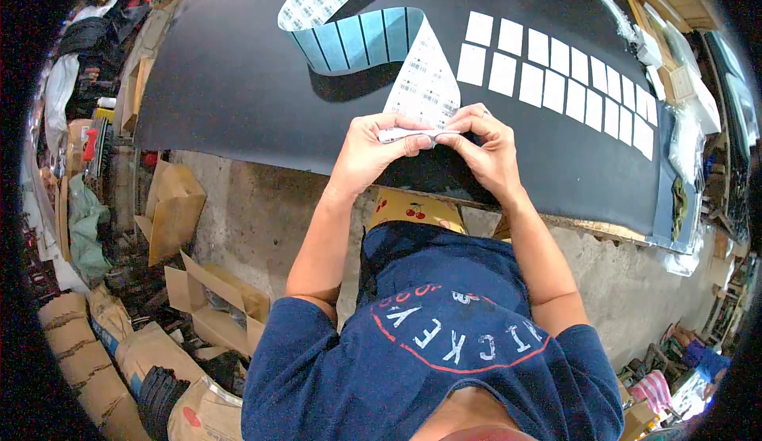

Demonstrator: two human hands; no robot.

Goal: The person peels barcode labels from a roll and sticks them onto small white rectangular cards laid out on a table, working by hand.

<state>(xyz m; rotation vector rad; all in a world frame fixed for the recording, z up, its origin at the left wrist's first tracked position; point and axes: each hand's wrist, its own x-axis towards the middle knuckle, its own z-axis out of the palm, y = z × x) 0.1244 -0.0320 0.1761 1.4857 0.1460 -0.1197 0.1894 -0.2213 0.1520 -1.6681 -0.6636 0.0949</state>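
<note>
A long strip of white barcode labels [425, 84] curls across the black table, its blue backing [361, 40] with dark crosswise lines turned outward in the middle loop. At the near end, my left hand [369, 151] pinches the strip between thumb and fingers. My right hand [484, 143] grips the same end close beside it, fingertips pressed together at a folded edge. What exactly lies between the right fingertips is too small to make out beyond the label strip. Right of the strip, white rectangular cards [530, 84] lie in two rows on the tabletop.
The black table [230, 84] ends just in front of my body. Open cardboard boxes [214, 302] stand on the concrete floor at lower left. Plastic bags [690, 139] and boxes crowd the table's right end. A person [698, 358] shows at far lower right.
</note>
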